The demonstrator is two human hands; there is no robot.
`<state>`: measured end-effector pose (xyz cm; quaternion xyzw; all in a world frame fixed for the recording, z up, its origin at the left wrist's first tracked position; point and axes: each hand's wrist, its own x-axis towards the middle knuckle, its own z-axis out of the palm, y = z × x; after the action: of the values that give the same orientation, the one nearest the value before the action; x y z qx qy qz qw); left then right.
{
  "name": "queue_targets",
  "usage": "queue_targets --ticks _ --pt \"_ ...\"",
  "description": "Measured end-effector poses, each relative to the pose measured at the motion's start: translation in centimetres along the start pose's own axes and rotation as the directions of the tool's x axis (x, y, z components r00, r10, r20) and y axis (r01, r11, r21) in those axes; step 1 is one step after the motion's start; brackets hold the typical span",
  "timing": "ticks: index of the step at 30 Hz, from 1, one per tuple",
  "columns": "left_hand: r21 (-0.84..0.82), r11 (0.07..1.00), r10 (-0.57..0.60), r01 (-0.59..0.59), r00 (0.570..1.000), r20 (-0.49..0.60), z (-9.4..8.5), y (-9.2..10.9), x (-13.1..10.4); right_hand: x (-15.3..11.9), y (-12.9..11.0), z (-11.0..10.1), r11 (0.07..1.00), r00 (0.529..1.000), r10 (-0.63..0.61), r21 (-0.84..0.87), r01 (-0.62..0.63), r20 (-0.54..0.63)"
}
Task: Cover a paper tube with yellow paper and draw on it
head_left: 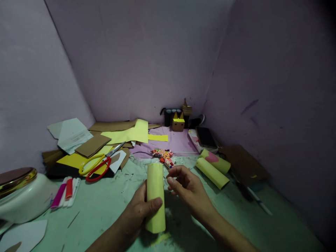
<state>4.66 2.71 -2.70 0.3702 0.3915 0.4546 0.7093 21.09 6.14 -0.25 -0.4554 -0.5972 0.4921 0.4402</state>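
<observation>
My left hand [144, 207] is wrapped round a pale yellow paper tube [155, 189], its thumb lying across the tube's front. The tube stands nearly upright, low in the middle of the view. Just right of the tube is my right hand [187, 189], fingers curled and the thumb near the index fingertip; whether something small is between them is too small to tell. Behind the tube lies a colourful patterned piece [165, 155]. Two more yellow tubes lie to the right, a plain one [212, 173] and one with a pink heart [215, 161].
Scissors [98, 168] with yellow and red handles rest on paper and cardboard [93, 145] at the left, above some markers [65, 192]. A white rounded object [34, 196] stands far left. A phone [206, 136], brown board [244, 164] and pen [259, 201] lie right.
</observation>
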Motion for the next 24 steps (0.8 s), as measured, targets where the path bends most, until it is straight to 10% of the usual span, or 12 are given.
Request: queue_targets --ticks 16,24 --pt "0.272 0.943 0.139 -0.192 0.970 0.201 1.1 1.1 -0.9 0.8 1.6 -0.8 0.821 0.963 0.031 0.542 -0.178 0.269" --pt "0.551 0.798 0.309 -0.246 0.951 -0.022 0.9 2.1 -0.9 0.6 0.7 -1.9 0.938 0.961 -0.265 0.211 0.276 -0.080"
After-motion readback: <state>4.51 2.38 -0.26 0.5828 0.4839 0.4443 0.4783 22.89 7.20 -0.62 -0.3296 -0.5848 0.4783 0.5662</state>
